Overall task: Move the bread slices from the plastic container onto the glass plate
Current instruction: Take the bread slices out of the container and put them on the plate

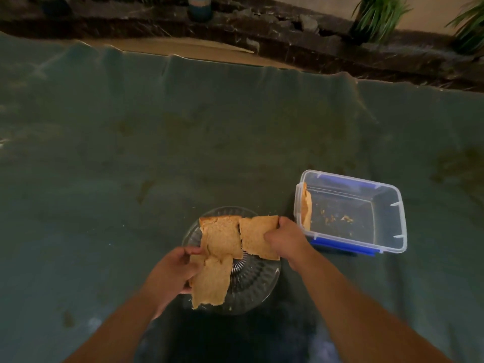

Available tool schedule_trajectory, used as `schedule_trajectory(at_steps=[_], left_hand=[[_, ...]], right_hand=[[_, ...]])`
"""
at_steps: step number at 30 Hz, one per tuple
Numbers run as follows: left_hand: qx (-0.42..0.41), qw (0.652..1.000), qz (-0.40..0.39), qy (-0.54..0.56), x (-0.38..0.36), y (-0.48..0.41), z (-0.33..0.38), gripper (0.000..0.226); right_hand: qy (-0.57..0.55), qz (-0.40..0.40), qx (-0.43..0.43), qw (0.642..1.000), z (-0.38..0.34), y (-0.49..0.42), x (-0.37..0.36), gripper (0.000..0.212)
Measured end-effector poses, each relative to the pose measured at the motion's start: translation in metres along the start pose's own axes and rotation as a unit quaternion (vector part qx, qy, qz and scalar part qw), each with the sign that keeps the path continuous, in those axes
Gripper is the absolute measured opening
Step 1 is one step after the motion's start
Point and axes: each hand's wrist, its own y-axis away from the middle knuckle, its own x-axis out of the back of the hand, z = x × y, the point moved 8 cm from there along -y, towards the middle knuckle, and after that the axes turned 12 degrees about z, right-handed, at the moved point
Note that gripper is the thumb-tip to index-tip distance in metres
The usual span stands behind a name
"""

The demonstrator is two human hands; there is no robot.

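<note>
While one grey-green cloth (235,132) covered the whole work surface, a single clear plastic container (351,210) stood open on it to the right, its long axis running from near-left to far-right, with a blue lid (343,247) showing under its near edge. One glass plate (251,289), round and ribbed, sat just left of the container. Two hands worked over the plate. The left hand (172,273) pinched the left edge of a bread slice (210,280) between thumb and curled fingers; that slice hung over the plate's near-left rim, its long axis running near to far. The right hand (284,239) gripped the right edge of a second slice (255,238) with fingers closed on it, over the plate's right side. A third slice (222,237) lay flat on the plate between them, overlapped by both. A fourth slice (306,208) stood on edge against the container's left wall. Crumbs (337,220) dotted the container floor.
</note>
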Motion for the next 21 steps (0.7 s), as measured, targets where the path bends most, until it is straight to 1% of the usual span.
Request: schedule_trajectory(at_steps=[1,2,4,7,8,9,11,12,13,15,16,18,21], left_hand=[[-0.034,0.998,0.024,-0.050,0.003,-0.001,0.003,0.032],[-0.082,0.988,0.052,-0.122,0.006,-0.002,0.010,0.031],[-0.168,0.944,0.108,-0.262,0.011,0.002,0.024,0.029],[-0.244,0.892,0.152,-0.348,0.011,0.010,0.037,0.043],[-0.278,0.868,0.161,-0.378,0.008,0.014,0.039,0.047],[-0.315,0.837,0.168,-0.415,0.003,0.018,0.041,0.049],[-0.392,0.776,0.166,-0.466,-0.011,0.029,0.044,0.045],[-0.426,0.753,0.145,-0.480,-0.020,0.033,0.043,0.042],[-0.459,0.731,0.121,-0.491,-0.030,0.038,0.041,0.038],[-0.501,0.692,0.092,-0.512,-0.044,0.046,0.034,0.034],[-0.508,0.678,0.091,-0.523,-0.048,0.047,0.032,0.035],[-0.501,0.669,0.096,-0.540,-0.051,0.046,0.027,0.041],[-0.484,0.667,0.103,-0.557,-0.054,0.046,0.025,0.043]], right_hand=[[0.016,0.011,0.005,1.000,0.001,0.000,0.000,0.048],[0.030,0.022,0.010,0.999,0.001,-0.001,0.001,0.047],[0.052,0.044,0.025,0.997,0.001,0.000,0.002,0.052],[0.090,0.072,0.071,0.991,-0.004,0.010,0.007,0.068],[0.108,0.083,0.101,0.985,-0.007,0.015,0.009,0.073],[0.129,0.103,0.135,0.977,-0.011,0.021,0.011,0.076],[0.170,0.151,0.208,0.951,-0.017,0.033,0.016,0.079],[0.194,0.167,0.249,0.934,-0.020,0.039,0.016,0.077],[0.220,0.166,0.291,0.916,-0.023,0.045,0.011,0.074],[0.263,0.123,0.358,0.888,-0.025,0.056,-0.007,0.067],[0.277,0.095,0.375,0.880,-0.023,0.058,-0.016,0.066],[0.299,0.066,0.388,0.869,-0.019,0.060,-0.028,0.065],[0.312,0.076,0.404,0.857,-0.021,0.061,-0.034,0.063]])
